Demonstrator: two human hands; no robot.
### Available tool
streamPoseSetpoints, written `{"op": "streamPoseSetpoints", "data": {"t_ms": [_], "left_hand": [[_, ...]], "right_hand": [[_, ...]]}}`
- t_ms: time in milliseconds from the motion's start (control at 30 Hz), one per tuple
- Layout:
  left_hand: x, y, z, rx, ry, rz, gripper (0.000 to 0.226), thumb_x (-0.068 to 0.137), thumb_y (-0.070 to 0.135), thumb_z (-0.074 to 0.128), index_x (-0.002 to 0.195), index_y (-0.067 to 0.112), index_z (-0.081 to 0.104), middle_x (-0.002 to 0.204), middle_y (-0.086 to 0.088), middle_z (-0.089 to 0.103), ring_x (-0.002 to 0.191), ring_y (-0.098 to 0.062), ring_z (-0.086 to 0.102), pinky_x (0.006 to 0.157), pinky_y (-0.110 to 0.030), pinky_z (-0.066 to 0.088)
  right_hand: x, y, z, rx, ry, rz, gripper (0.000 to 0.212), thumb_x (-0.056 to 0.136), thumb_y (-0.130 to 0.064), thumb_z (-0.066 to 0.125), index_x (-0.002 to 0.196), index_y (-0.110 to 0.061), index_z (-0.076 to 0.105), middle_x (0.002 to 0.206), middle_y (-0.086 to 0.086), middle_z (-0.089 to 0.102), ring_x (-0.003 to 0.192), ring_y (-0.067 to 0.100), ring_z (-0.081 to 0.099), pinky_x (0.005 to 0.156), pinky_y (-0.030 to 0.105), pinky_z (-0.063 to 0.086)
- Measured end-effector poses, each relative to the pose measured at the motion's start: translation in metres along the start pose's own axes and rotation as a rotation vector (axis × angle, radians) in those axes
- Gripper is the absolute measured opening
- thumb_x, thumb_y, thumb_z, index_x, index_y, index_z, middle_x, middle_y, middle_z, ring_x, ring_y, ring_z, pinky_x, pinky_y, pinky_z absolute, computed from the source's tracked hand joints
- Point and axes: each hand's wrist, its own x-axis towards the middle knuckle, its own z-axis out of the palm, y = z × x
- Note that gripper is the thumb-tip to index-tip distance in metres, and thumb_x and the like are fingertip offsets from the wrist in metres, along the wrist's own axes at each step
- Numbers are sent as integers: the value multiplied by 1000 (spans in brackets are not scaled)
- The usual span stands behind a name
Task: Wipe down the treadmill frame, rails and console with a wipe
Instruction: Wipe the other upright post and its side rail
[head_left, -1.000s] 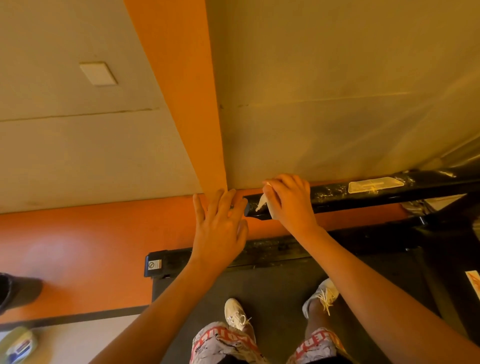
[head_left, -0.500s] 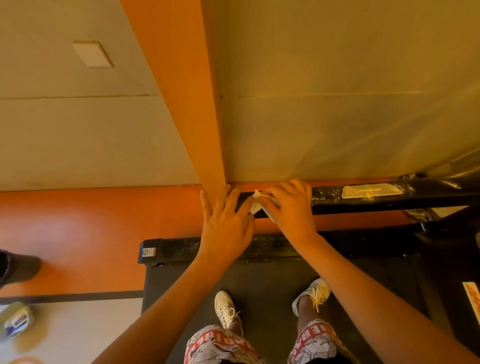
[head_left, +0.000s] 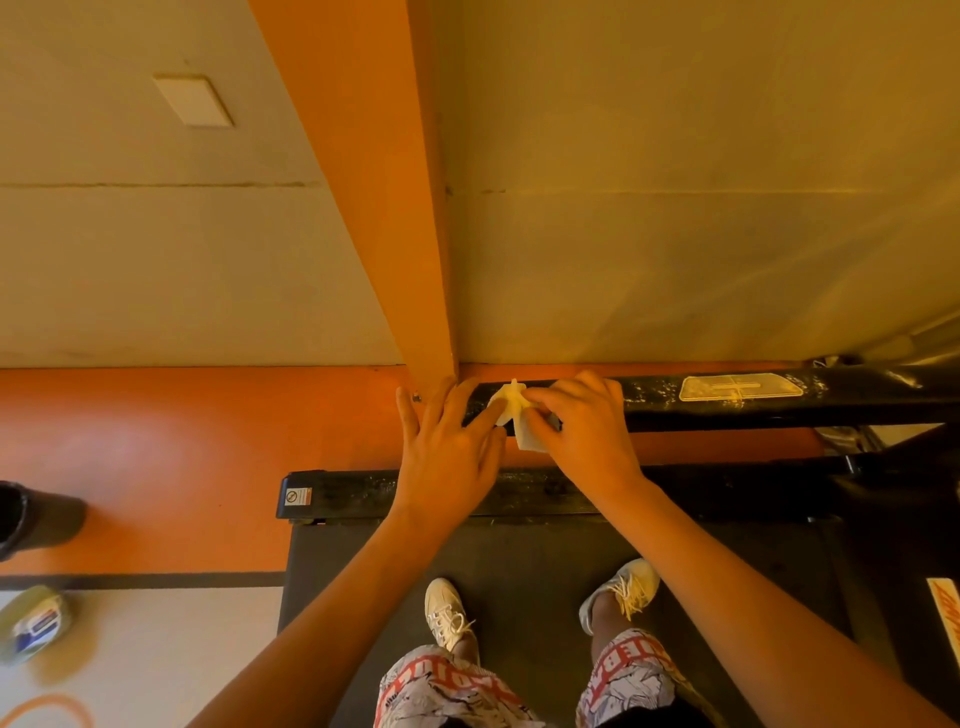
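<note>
While the right hand (head_left: 584, 434) has its grip pinched on the wipe (head_left: 511, 402) at the rail (head_left: 649, 400) end, left hand (head_left: 447, 457) flat, grip wide: I'd refold to a clean face, then use long overlapping strokes rightward.

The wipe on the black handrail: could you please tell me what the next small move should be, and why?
Probably slide the right hand, which pinches the wipe at the handrail's left end, rightward toward the pale label. The wipe sits at the very end, and pale specks show on the black surface beyond it. The left hand rests flat alongside.
</note>
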Motion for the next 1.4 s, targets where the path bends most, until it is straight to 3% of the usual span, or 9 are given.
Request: {"op": "streamPoseSetpoints", "data": {"t_ms": [267,433,567,767,867,1033,1100,1400], "left_hand": [[6,4,2,-155,68,-13,42,106,43,37,139,30,60,142,1,58,142,-24,42,118,-69,15],[13,8,5,-153,96,9,39,105,40,41,137,29,61,138,2,59,139,-22,41,116,-71,17],[17,11,7,-167,81,-12,40,104,46,41,128,28,67,137,3,62,138,-21,43,117,-69,14],[22,25,10,-141,63,-107,48,94,64,49,110,26,73,121,3,72,135,-22,51,119,-63,8],[23,30,12,-151,80,-150,37,91,55,66,107,22,71,117,-2,73,134,-25,54,119,-60,3],[20,36,7,-181,96,-131,40,92,19,67,132,19,59,128,-8,68,129,-30,58,116,-67,9],[19,36,5,-176,73,-150,42,94,15,61,135,18,60,132,-7,67,137,-29,51,117,-69,9],[24,39,12,-36,-62,-278,64,105,51,17,143,17,57,155,-7,47,152,-26,28,121,-57,-5]], "right_hand": [[-6,-6,1,7,14,45,27,86,-32,81,110,-19,80,90,-1,75,91,24,64,81,34,34],[-12,2,-5,43,55,36,28,90,-36,76,113,-21,78,94,-2,74,98,22,63,85,25,23],[-17,16,-14,44,76,15,39,97,-46,53,114,-20,77,105,0,74,107,23,62,93,24,25],[-11,38,-22,-42,41,-101,33,100,-34,48,111,-19,75,107,-1,70,108,22,59,95,34,35],[-6,49,-22,-80,18,-184,31,100,-31,48,111,-18,74,107,1,68,107,23,58,95,36,36],[-4,59,-22,-103,4,-272,29,100,-27,50,111,-16,74,108,2,67,108,25,59,93,41,40],[-2,63,-23,-100,9,-286,30,101,-28,49,111,-16,74,109,3,68,107,25,59,95,41,39],[-5,97,-43,-92,-18,-323,30,102,-28,48,111,-15,74,112,5,70,110,27,60,100,43,42]]}}
